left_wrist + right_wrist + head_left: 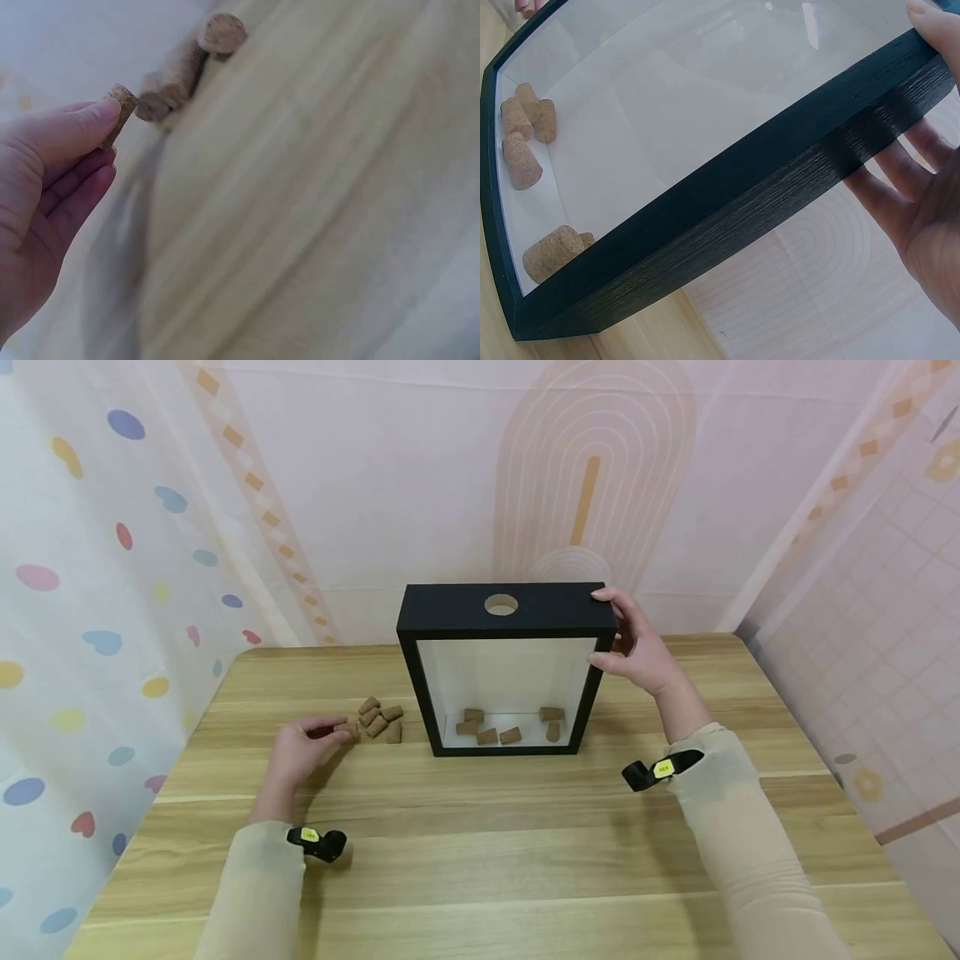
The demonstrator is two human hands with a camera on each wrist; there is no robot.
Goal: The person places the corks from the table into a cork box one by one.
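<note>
Right now the wooden table (480,852) carries everything, set against pale patterned curtains. Standing upright near its far middle is a black shadow-box frame (504,610) with a glass front and a round hole (501,605) in its top edge. The person's right hand (637,647) steadies the frame at its upper right corner, thumb on the front edge and fingers spread against the right side, lightly curled round the corner rather than clenched. The left hand (300,752) rests low on the table to the left of the frame and pinches a single cork (120,112) between thumb and fingertips. Just beyond those fingertips lies a small loose pile of corks (378,720) on the tabletop, near the frame's lower left corner but not touching it. Inside the frame, more corks (498,727) lie along the bottom behind the glass, some at the left and a couple towards the right. Each sleeve has a small black clip with a yellow tag (663,768) at the wrist.
</note>
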